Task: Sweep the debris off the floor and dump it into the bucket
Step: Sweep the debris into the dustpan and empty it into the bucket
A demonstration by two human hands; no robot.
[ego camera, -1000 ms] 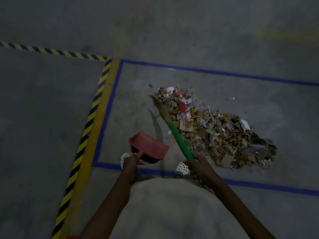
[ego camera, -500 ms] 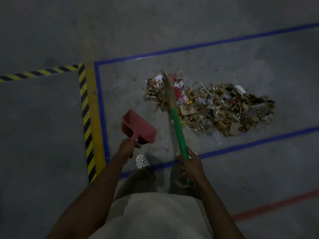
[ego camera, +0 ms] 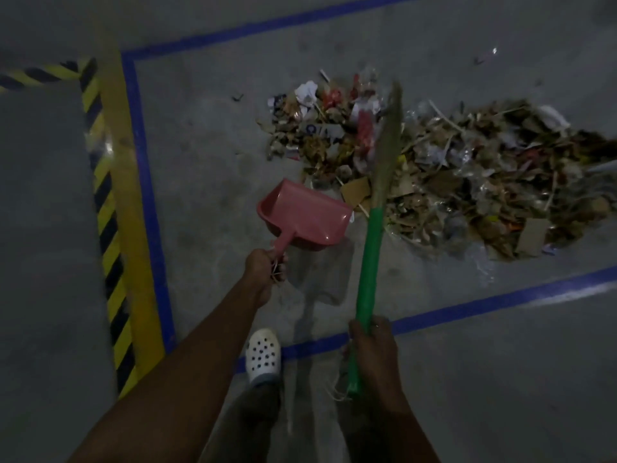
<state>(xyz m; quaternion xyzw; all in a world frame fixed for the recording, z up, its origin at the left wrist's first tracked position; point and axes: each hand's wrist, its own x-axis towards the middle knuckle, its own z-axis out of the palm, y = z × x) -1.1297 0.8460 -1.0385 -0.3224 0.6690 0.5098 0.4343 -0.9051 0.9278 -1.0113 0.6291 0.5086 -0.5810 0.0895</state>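
Left hand (ego camera: pixel 263 267) gripping the pink dustpan (ego camera: pixel 302 217) by its handle, right hand (ego camera: pixel 372 342) wrapped round the green-handled broom (ego camera: pixel 370 259), bristles over the debris pile (ego camera: pixel 444 168), heaped on the concrete floor (ego camera: pixel 207 135) inside blue tape lines (ego camera: pixel 147 182), white clog (ego camera: pixel 263 357) below.

Bare floor (ego camera: pixel 207 155) is lying open beyond the left hand (ego camera: pixel 263 269); debris pile (ego camera: pixel 444 168) is blocking beyond the right hand (ego camera: pixel 374 345).

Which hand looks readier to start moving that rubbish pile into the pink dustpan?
The right hand: it grips the green broom, whose bristles reach over the debris pile. The left hand only holds the dustpan beside the pile's near edge.
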